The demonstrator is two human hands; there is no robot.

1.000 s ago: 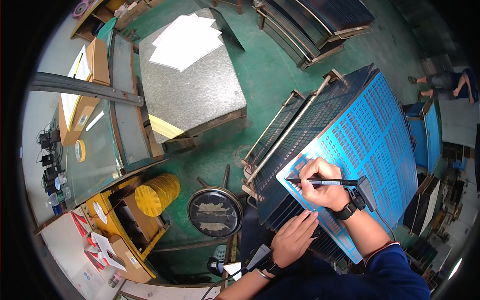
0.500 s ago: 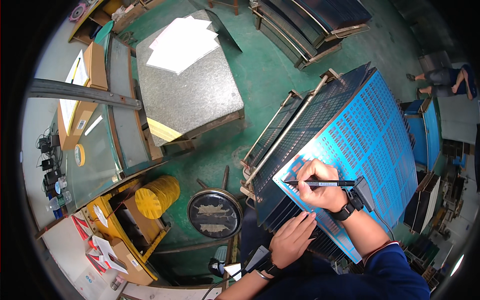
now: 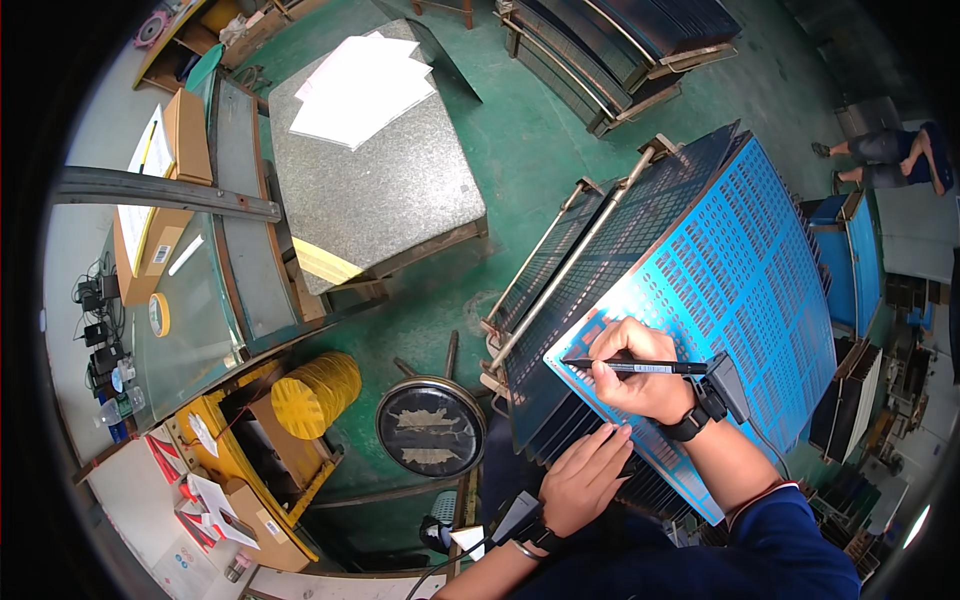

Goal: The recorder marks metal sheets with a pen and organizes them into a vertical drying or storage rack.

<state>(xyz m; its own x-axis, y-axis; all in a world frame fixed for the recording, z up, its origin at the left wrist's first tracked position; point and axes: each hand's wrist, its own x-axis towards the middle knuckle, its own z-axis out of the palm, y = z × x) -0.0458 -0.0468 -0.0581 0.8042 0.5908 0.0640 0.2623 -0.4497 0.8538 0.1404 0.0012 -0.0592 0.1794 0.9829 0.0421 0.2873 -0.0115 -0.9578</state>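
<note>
My right hand (image 3: 640,372) is closed around a black marker pen (image 3: 655,367), its tip touching the near left corner of a blue patterned panel (image 3: 740,270). The panel looks like a circuit board sheet with rows of small copper-coloured shapes. It leans at the front of a rack (image 3: 600,255) holding several dark panels. My left hand (image 3: 585,478) lies with fingers stretched out against the panel's lower edge, just below my right hand. Both wrists wear black straps with a small device and cable.
A round black stool (image 3: 430,425) with a torn seat stands left of the rack. Beyond it is a grey table (image 3: 385,190) with white sheets (image 3: 365,90). Another panel rack (image 3: 620,55) stands at the back. A person (image 3: 895,160) is at the far right.
The view has shifted very slightly. Both hands and the pen stay at nearly the same place on the panel.
</note>
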